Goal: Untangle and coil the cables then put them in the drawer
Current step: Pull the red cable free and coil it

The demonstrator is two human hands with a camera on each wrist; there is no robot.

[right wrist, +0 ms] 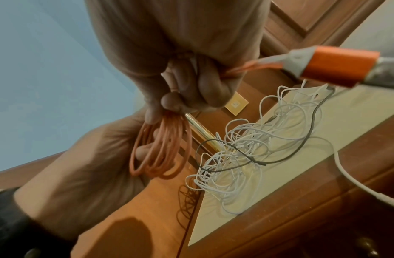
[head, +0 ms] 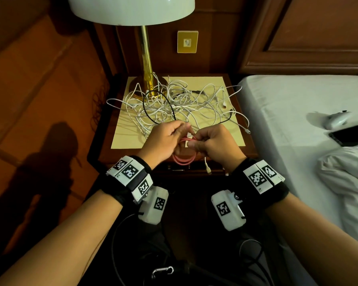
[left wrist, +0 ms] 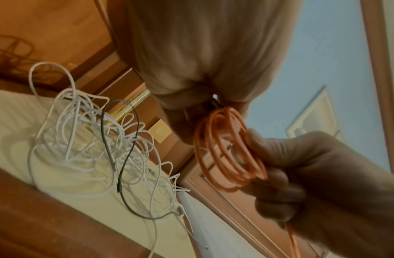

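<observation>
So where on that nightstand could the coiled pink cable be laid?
The cream mat is bare at its near-left corner, and in a thin near strip beside the hands. White cables crowd the middle and back around the lamp base.

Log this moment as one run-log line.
step: coiling | left hand and right hand: both hold pink cable coil | white cables: tangled on nightstand | drawer: nothing stowed yet
</observation>
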